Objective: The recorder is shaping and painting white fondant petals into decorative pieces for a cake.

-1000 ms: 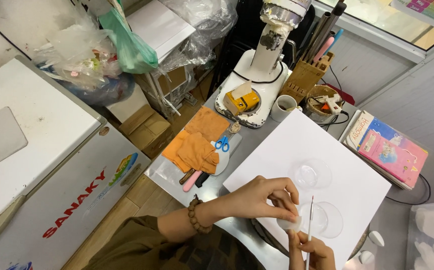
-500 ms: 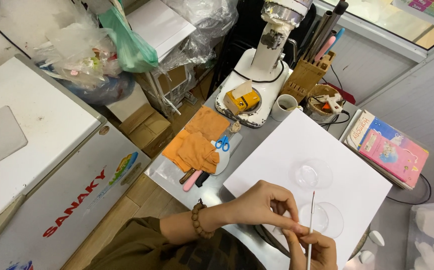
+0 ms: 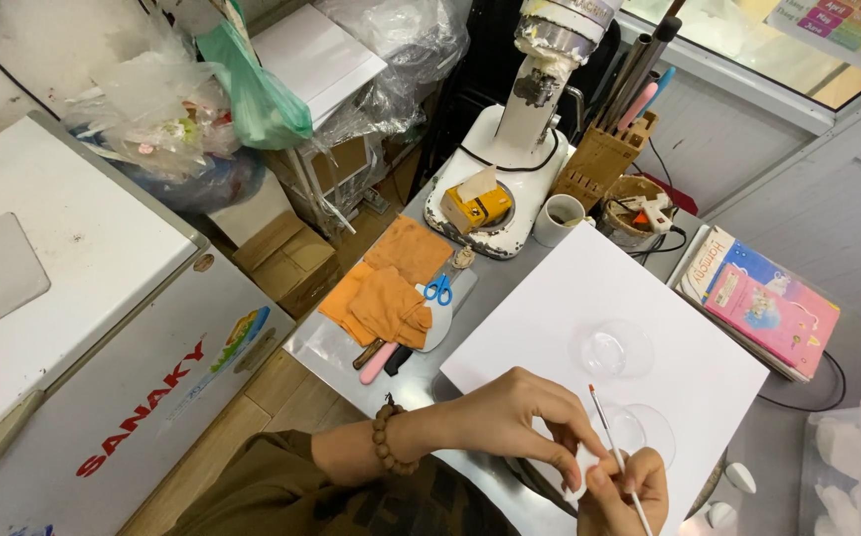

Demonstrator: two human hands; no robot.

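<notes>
My right hand (image 3: 621, 494) grips a thin paintbrush (image 3: 609, 437) with a red-tipped handle, low over a white board (image 3: 570, 288). My left hand (image 3: 510, 417), with a bead bracelet on its wrist, pinches a small white piece right beside the brush hand. Two clear dome-shaped plastic pieces lie on the board: one (image 3: 617, 347) in the middle, the other (image 3: 649, 429) just beyond my fingers.
An orange cloth (image 3: 386, 288), blue scissors (image 3: 438, 289) and knives lie left of the board. A white stand mixer (image 3: 520, 129), a cup (image 3: 558, 218), a wooden tool block (image 3: 604, 159) and colourful books (image 3: 763, 303) stand behind. A white chest freezer (image 3: 73, 328) is at left.
My left hand has shifted slightly left along the board's near edge. The brush in my right hand has tilted, its tip now pointing up toward the board's middle.
</notes>
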